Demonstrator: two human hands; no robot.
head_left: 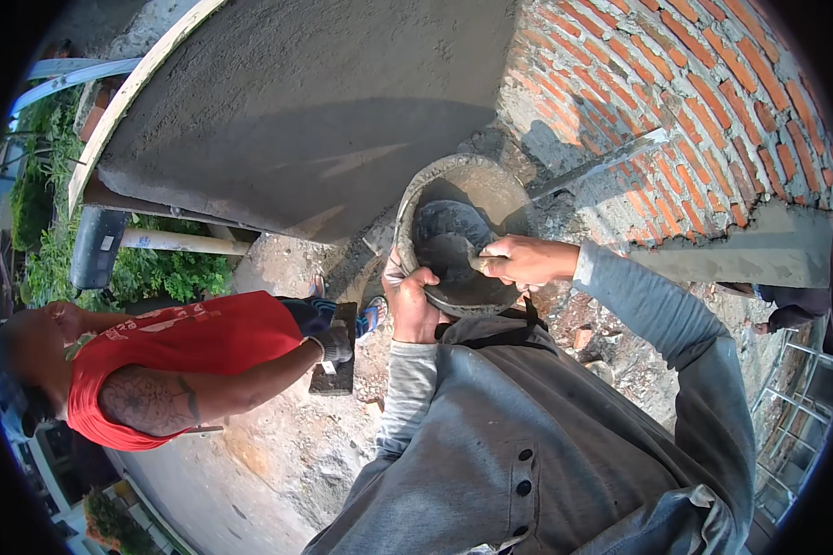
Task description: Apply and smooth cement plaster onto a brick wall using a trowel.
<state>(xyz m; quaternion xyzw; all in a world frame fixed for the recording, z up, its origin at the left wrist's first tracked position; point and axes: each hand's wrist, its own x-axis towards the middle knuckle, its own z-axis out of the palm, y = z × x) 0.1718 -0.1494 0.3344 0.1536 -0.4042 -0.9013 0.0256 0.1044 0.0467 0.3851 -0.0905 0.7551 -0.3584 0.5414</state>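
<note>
A round grey bucket (407,217), crusted with dried cement, is tilted in front of my body. My left hand (414,301) grips the near left side of its rim, with the thumb over the edge. Over the bucket's right side, my right hand (526,262) is closed round the short handle of a trowel (447,253). The trowel's blade reaches down into the bucket and rests at the wet grey mortar (449,218). Where the blade ends and the mortar begins is hard to tell.
A co-worker in a red sleeveless shirt (194,347) stands at left, a gloved hand on a plastering float (334,370). Ahead is a freshly plastered wall (305,111); a brick wall (703,102) with a long bar (602,166) rises right. Rubble covers the ground; metal grid (801,398) stands lower right.
</note>
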